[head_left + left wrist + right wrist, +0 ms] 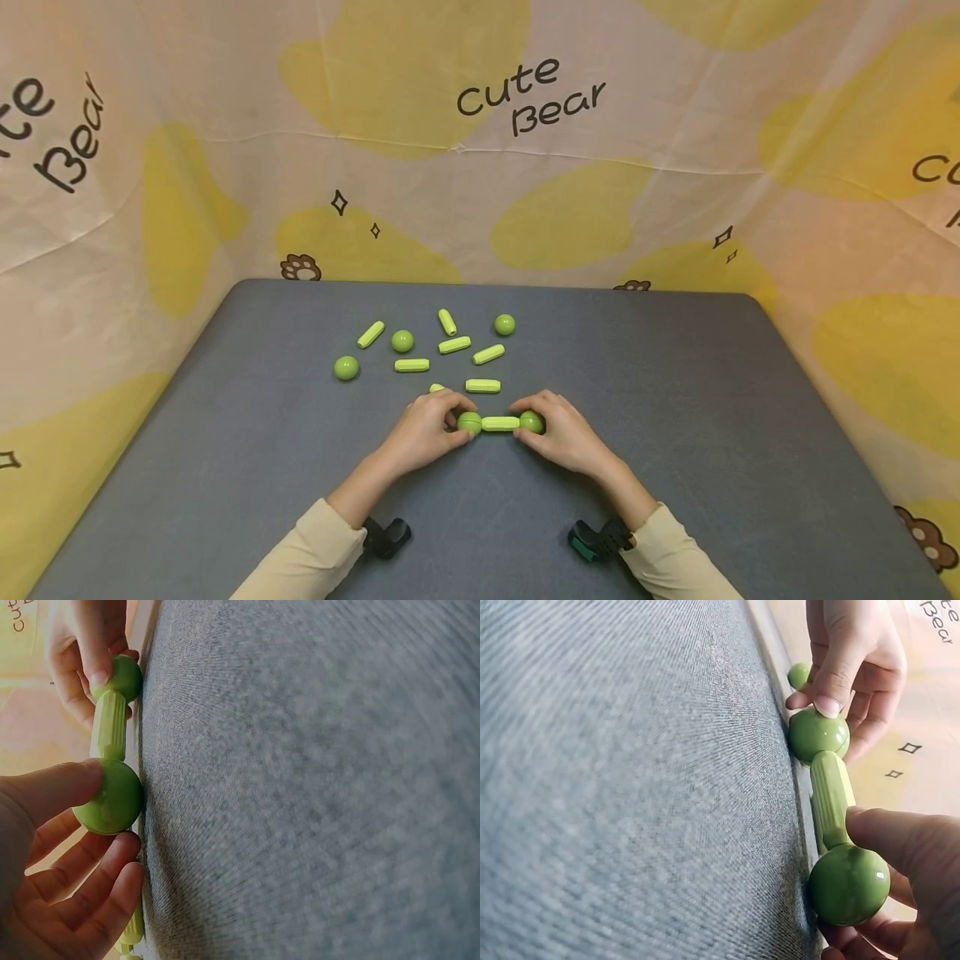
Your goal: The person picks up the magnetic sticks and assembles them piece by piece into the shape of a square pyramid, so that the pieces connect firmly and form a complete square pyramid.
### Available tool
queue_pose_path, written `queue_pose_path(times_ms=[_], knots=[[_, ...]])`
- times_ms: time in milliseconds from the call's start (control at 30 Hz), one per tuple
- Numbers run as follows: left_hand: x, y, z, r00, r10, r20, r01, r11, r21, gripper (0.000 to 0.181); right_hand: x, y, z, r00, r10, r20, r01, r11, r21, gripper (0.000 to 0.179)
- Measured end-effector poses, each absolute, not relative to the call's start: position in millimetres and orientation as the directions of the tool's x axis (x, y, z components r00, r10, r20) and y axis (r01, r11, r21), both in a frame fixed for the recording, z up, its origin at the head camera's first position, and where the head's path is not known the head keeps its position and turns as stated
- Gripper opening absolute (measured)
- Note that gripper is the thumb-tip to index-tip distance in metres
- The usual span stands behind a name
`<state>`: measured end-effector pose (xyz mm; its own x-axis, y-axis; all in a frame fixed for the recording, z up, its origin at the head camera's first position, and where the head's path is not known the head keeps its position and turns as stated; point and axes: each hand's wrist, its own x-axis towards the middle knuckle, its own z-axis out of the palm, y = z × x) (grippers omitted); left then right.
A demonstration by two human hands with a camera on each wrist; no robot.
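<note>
The left hand (429, 427) pinches one green ball (469, 423) between thumb and fingers, and the right hand (567, 435) grips a second ball (532, 422) with its thumb close to the joint; a ribbed rod (500, 424) lies between the two hands, its ends meeting both balls. To seat it well, the hands should push evenly toward each other along the rod's axis, wrists level, since a tilted push would probably make a ball slip aside. Just beyond the fingertips lies a loose rod (483, 386) on the counter (675, 400), best left unbumped.
</note>
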<state>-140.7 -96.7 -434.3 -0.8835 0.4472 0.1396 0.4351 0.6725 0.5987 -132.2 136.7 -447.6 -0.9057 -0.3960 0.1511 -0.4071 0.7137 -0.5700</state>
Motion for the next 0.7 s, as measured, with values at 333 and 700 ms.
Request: queue_pose_path(times_ms=[333, 700], knots=[[-142, -93, -435, -0.875, 0.457, 0.159, 0.452, 0.656, 0.604, 0.026, -130, 137, -446, -0.921, -0.373, 0.113, -0.369, 0.739, -0.564, 0.011], [-146, -83, -436, -0.875, 0.451, 0.177, 0.464, 0.676, 0.572, 0.026, -131, 139, -441, -0.919, -0.384, 0.089, -0.359, 0.723, -0.59, 0.009]])
